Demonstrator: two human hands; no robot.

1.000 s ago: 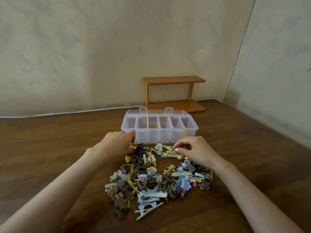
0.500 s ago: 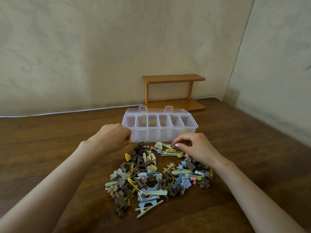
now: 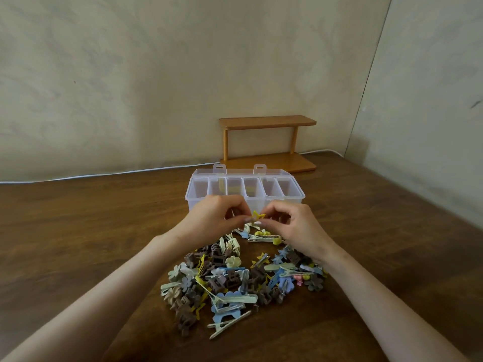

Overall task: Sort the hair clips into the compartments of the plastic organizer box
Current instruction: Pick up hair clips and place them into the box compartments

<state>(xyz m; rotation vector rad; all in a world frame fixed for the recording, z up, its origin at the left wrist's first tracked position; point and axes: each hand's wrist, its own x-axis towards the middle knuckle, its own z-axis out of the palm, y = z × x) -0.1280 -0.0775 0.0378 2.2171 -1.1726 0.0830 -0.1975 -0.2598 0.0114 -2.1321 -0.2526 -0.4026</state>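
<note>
Our left hand (image 3: 209, 220) and right hand (image 3: 295, 226) meet over the table (image 3: 78, 231), just in front of the open box (image 3: 188, 202) and above the far edge of the pile (image 3: 235, 280) of clips — both hands pinch one yellow star clip (image 3: 257, 217) between them.

Organizer box (image 3: 300, 197) sits on the table (image 3: 91, 231), with the two-tier shelf (image 3: 266, 121) behind it against the wall. Hair clip pile (image 3: 235, 280) lies in front of the box. Left hand (image 3: 209, 220) and right hand (image 3: 295, 226) meet between box and pile (over the pile's far edge), pinching the star clip (image 3: 257, 217) between them.
</note>
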